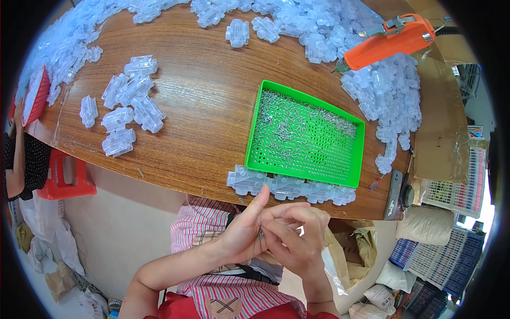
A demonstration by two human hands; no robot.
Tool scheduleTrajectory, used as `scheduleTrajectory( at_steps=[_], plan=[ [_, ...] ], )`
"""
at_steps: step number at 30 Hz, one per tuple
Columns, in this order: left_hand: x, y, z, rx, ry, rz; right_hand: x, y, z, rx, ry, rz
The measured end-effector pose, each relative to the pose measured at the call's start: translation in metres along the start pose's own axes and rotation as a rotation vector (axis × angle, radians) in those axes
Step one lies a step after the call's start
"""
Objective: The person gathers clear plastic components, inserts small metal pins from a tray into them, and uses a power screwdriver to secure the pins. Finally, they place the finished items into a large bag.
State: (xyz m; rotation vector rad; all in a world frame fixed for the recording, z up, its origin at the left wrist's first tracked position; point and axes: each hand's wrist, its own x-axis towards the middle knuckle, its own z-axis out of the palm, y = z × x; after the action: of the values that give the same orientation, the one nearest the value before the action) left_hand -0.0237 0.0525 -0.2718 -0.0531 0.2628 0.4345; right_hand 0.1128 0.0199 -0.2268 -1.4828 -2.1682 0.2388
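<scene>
My left hand (245, 228) is cupped just off the table's front edge, its thumb stretched up. Against its palm and fingers works my right hand (300, 234), with thumb and fingertips pinched together. A small silvery glint, like screws, shows between the two hands; what the right fingertips pinch is hidden. Right in front of them, a row of clear plastic housings (287, 187) lines the table edge. Behind that row, and partly over it, lies a green perforated tray (252, 139) with many small silver screws (281, 127) scattered inside.
An orange electric screwdriver (390, 43) hangs at the upper right. Clear housings are heaped along the wooden table's (196, 106) far side and right, with a smaller cluster (133, 90) at left. Another person's arm (19, 154) and a red basket (38, 97) are at far left.
</scene>
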Motion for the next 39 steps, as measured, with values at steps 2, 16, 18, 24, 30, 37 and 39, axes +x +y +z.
scheduleTrajectory(
  at_steps=[2, 16, 18, 24, 30, 37, 39],
  plan=[
    [-0.002, 0.001, -0.001, -0.003, -0.006, -0.017, 0.000, 0.004, 0.002, 0.033, 0.004, 0.009],
    [-0.049, 0.029, -0.018, 0.141, 0.278, 0.168, 0.020, 0.036, 0.026, 0.069, 0.124, 0.199],
    [-0.050, 0.029, -0.019, 0.110, 0.276, 0.177, 0.020, 0.035, 0.027, 0.034, 0.133, 0.214],
    [-0.051, 0.029, -0.017, 0.108, 0.253, 0.177, 0.022, 0.033, 0.024, 0.007, 0.115, 0.202],
    [-0.049, 0.031, -0.010, 0.124, 0.295, 0.188, 0.019, 0.032, 0.020, -0.026, 0.089, 0.194],
    [-0.029, 0.030, -0.002, -0.134, 0.034, 0.164, 0.008, 0.006, -0.001, 0.221, 0.163, 0.302],
    [-0.024, 0.029, 0.001, -0.167, 0.024, 0.140, 0.010, -0.001, -0.005, 0.191, 0.076, 0.133]
  ],
)
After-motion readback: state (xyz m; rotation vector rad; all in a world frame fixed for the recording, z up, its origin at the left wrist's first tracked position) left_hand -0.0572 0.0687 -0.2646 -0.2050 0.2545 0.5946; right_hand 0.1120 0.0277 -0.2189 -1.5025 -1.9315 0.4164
